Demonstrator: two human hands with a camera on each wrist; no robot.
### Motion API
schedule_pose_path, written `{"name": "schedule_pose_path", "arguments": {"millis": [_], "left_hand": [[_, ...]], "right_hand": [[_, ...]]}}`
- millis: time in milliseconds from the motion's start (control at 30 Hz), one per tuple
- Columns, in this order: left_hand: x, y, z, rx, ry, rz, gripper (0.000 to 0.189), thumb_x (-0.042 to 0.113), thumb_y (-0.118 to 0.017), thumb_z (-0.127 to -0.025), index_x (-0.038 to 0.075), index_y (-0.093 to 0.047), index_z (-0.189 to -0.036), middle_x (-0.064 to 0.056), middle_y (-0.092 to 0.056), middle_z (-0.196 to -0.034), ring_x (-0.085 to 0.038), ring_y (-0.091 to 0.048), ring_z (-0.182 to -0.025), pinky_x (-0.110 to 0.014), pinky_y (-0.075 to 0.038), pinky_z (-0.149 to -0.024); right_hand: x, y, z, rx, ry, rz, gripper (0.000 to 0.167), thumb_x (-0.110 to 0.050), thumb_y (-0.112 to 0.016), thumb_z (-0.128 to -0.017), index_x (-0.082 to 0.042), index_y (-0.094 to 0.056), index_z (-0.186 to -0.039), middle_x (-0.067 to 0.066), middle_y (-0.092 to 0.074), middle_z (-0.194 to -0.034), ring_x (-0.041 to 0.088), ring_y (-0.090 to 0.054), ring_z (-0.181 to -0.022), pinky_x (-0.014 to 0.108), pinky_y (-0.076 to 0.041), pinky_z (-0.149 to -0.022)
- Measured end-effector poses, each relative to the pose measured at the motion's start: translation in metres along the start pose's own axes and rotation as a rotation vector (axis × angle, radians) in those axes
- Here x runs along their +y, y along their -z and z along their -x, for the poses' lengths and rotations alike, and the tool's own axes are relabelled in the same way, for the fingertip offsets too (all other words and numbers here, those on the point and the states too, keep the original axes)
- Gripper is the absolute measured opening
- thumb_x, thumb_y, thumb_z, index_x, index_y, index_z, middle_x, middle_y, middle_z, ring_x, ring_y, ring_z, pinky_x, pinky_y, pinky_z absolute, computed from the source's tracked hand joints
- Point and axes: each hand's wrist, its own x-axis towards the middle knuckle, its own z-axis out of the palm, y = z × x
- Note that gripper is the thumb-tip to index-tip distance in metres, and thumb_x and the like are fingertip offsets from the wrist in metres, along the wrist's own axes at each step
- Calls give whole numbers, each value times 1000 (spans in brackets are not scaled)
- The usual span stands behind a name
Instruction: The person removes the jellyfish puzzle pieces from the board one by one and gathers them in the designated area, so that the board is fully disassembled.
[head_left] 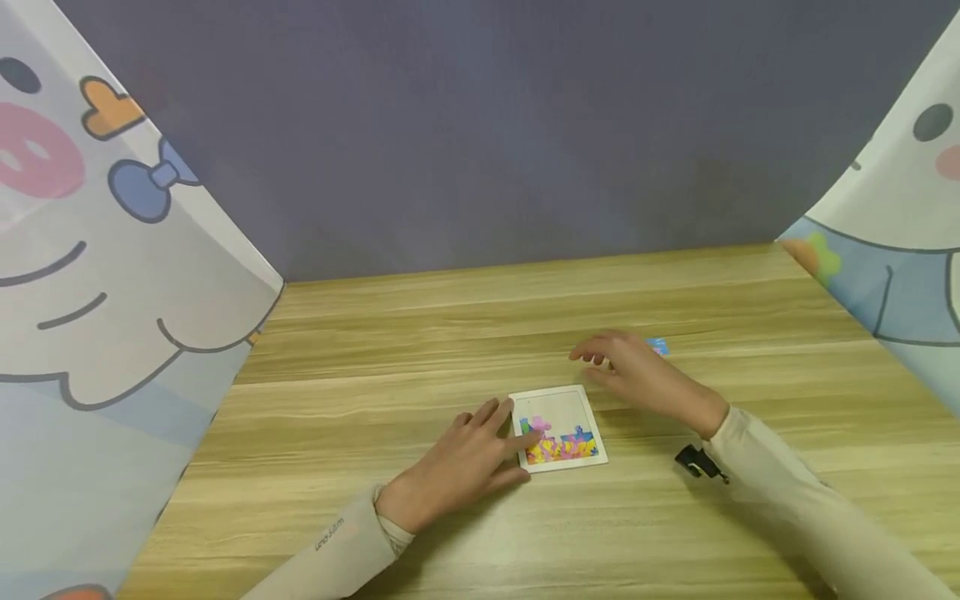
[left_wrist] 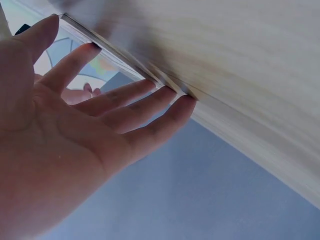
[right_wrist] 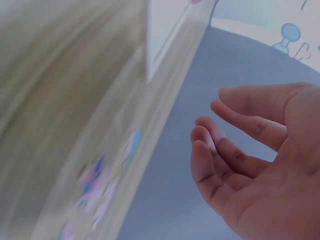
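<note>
A square white-framed jigsaw puzzle board [head_left: 558, 392] lies on the table, its lower part filled with pink, yellow and blue pieces [head_left: 570, 447]. My left hand [head_left: 457, 467] rests at the board's left side with fingers spread, one finger reaching over onto the picture. To the upper right of the board, my right hand [head_left: 637, 375] hovers with loosely bent fingers. Nothing shows between its thumb and fingertips in the right wrist view. A light-blue puzzle piece [head_left: 657, 346] lies just beyond the right hand, which partly covers it.
Several loose pieces [right_wrist: 92, 185] lie blurred on the wood-grain table [head_left: 360, 350] in the right wrist view. A small black device [head_left: 699, 462] sits beside the right sleeve. A dark grey panel [head_left: 487, 142] stands behind, with cartoon-printed panels [head_left: 127, 275] at both sides.
</note>
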Motion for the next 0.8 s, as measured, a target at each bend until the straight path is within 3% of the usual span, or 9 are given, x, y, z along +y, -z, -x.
{"name": "schedule_pose_path", "arguments": {"millis": [233,467,800], "left_hand": [[1,-2,1,41,-9,-48,44,49,-60,-97,31,-62,-137,-19,-51,-139,-38,-53,-125,-48,-56,-82],[1,-3,-3,55,-38,-75,47,48,-61,-96,27,-62,-138,-25,-53,-139,-41,-55,-124,-48,-57,-82],[2,-2,-2,30,-28,-27,48,45,-65,-94,25,-62,-138,-27,-51,-142,-43,-54,-126,-50,-56,-85]], "right_hand": [[-26,-20,-19,-96,63,-59,22,-4,-68,-92,-1,-70,-114,10,-70,-104,19,-64,-89,37,-54,-77],[-36,-42,-15,-259,61,-150,26,-3,-61,-97,0,-67,-122,8,-69,-111,15,-64,-95,31,-55,-80],[-40,-54,-10,-295,82,-208,22,1,-61,-95,-2,-70,-114,6,-67,-107,16,-63,-97,30,-54,-83]]}}
